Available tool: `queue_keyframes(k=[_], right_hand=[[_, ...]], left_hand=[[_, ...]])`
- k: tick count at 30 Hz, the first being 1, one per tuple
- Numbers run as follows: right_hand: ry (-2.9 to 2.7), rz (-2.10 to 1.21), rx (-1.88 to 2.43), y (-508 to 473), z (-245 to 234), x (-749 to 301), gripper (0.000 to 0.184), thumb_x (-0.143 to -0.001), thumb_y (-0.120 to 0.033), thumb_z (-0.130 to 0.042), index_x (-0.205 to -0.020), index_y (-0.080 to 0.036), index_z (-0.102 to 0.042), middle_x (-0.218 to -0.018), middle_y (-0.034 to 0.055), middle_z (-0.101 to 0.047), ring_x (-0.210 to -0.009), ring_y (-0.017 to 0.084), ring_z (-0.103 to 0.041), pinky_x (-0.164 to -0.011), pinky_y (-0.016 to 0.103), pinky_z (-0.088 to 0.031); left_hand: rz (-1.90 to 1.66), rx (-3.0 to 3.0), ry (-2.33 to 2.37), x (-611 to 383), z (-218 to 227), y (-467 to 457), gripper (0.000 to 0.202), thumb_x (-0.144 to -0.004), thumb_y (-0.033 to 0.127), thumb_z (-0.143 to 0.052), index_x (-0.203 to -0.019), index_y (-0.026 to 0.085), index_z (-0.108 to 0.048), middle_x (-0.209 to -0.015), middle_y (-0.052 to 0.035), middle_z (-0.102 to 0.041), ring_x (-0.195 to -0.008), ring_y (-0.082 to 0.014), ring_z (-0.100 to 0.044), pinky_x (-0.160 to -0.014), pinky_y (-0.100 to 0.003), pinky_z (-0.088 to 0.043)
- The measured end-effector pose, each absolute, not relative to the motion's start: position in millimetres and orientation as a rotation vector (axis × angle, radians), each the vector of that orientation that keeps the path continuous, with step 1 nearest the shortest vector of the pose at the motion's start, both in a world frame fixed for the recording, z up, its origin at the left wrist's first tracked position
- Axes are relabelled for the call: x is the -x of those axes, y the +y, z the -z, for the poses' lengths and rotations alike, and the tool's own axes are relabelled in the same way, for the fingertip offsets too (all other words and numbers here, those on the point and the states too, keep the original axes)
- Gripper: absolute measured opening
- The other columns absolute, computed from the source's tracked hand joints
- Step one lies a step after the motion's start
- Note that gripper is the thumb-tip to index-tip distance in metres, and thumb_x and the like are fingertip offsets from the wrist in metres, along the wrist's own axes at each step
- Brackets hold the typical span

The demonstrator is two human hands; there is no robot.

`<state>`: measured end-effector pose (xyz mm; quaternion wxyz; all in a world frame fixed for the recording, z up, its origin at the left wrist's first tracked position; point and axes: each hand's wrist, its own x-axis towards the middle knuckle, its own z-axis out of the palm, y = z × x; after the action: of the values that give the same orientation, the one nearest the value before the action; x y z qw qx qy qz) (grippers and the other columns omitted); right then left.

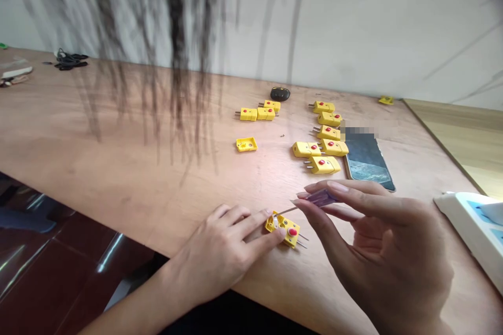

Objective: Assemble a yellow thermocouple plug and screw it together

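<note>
- The yellow thermocouple plug (283, 229) lies open on the tabletop right in front of me, near the table's near edge, with its red-dotted face up and its two metal pins (302, 243) pointing to the right.
- The thin shaft of my small screwdriver (321, 198) reaches across to the plug, its tip at the plug's opened end; the handle is purple.
- More yellow plugs (324, 149) stand in a loose column farther along the plywood tabletop (118, 131), and a smaller group (257, 113) sits to their left.
- A loose yellow plug cover (246, 144) lies apart from them.
- A phone (367, 159) lies just beside the column, and a black oval object (280, 94) sits near the wall.
- A white power strip (471, 235) sits at the right, and a black cable bundle (70, 59) lies far left.
- Strands of my hair (176, 36) hang across the view, but nothing blocks the plug.
- My left hand (214, 256) lies flat, fingers together, pressing the plug down.
- My right hand (387, 235) is raised, pinching the purple handle between thumb and fingertips.
</note>
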<state>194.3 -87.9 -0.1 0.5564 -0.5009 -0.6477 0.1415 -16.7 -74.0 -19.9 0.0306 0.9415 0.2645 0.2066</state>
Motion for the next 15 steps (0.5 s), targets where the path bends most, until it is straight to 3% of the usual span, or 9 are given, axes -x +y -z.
queue_keyframes(k=[9, 12, 15], right_hand=[[-1.505, -0.37, 1.191, -87.2, -0.2, -193.5, 0.027, -0.084, -0.018, -0.081, -0.105, -0.027, -0.067, -0.099, 0.0029, -0.073, -0.089, 0.02, -0.075, -0.065, 0.032, -0.07], [-1.521, -0.358, 1.151, -86.3, -0.3, -192.4, 0.034, -0.084, -0.015, -0.079, -0.111, -0.029, -0.064, -0.103, 0.0025, -0.071, -0.092, 0.02, -0.075, -0.066, 0.034, -0.07], [-1.536, -0.352, 1.128, -86.2, 0.0, -192.4, 0.037, -0.085, -0.013, -0.078, -0.114, -0.029, -0.061, -0.104, 0.0021, -0.069, -0.093, 0.02, -0.075, -0.065, 0.033, -0.071]], left_hand=[[-0.459, -2.839, 0.911, 7.7, 17.7, -65.7, 0.029, -0.105, 0.015, -0.048, -0.132, 0.023, -0.058, -0.145, -0.0073, -0.06, -0.11, -0.0248, -0.062, -0.092, -0.04, -0.054], [-0.373, -2.867, 0.809, 7.3, 7.0, -50.8, 0.03, -0.101, 0.012, -0.055, -0.128, 0.024, -0.06, -0.141, -0.0078, -0.061, -0.11, -0.0242, -0.063, -0.092, -0.038, -0.052], [-0.222, -2.936, 0.653, 5.6, -10.8, -33.1, 0.015, -0.103, 0.018, -0.057, -0.115, 0.023, -0.066, -0.13, -0.0085, -0.066, -0.106, -0.0232, -0.065, -0.088, -0.035, -0.05]])
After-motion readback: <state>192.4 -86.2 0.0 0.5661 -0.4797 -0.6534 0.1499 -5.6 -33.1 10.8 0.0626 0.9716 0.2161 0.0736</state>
